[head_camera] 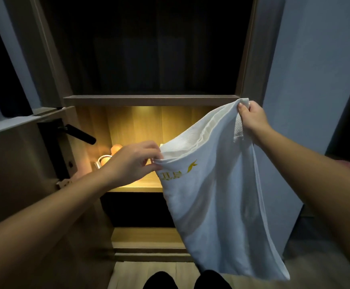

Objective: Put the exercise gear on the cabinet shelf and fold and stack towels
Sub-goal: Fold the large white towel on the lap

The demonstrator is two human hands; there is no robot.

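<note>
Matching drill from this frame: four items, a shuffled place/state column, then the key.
1 left hand
2 right hand
3 towel
4 door handle

A black, at the left of the view
B pinches the towel's lower corner
C grips the towel's raised corner
D white, hangs between both hands

Pairs: 1-B, 2-C, 3-D, 4-A

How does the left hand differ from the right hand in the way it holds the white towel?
The left hand is lower, before the lit shelf; the right hand is higher. The left hand pinches the towel at its edge with fingertips; the right hand clasps a corner, thumb on top. Both hold the same hanging towel.
</note>
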